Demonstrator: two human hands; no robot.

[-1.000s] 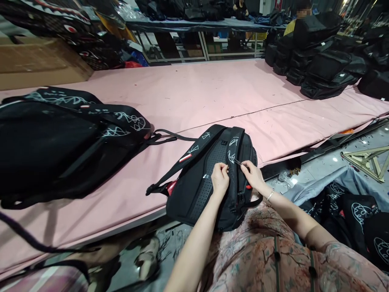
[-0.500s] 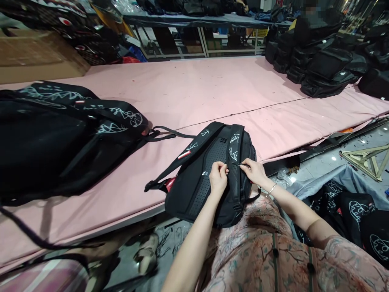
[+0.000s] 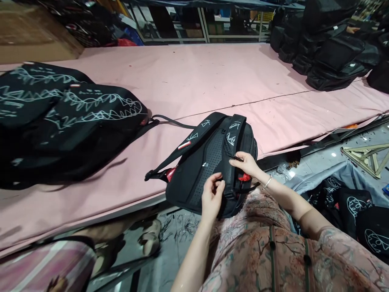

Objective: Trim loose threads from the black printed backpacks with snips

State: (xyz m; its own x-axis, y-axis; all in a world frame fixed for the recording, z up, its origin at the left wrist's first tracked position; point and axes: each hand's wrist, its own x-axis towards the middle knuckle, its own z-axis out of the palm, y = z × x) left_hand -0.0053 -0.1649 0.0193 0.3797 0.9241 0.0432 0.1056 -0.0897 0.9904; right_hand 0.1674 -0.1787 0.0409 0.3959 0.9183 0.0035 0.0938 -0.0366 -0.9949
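Observation:
A black backpack (image 3: 197, 178) lies on the pink table with its padded back up and white line drawings on its shoulder straps. My right hand (image 3: 247, 164) is closed on a slim black tool (image 3: 234, 157), held across the right shoulder strap (image 3: 232, 140); its exact kind is too small to make out. Over the lower back panel, my left hand (image 3: 212, 196) is loosely curled, thumb and fingers slightly apart, and nothing shows in it. Red fabric (image 3: 244, 177) shows beside the strap, below my right hand.
Larger black bags with white drawings (image 3: 69, 121) lie at the left on the pink table (image 3: 182, 77). Black bags (image 3: 334, 61) are piled at the back right. A cardboard box (image 3: 36, 36) stands back left. Bottom left, another person's plaid clothing (image 3: 67, 263) shows. More printed black pieces (image 3: 355, 207) lie at right.
My left hand has moved down, away from the strap, and its fingers have loosened. My right hand has shifted slightly left with the tool. Red fabric now shows beside the strap. The view has tilted down.

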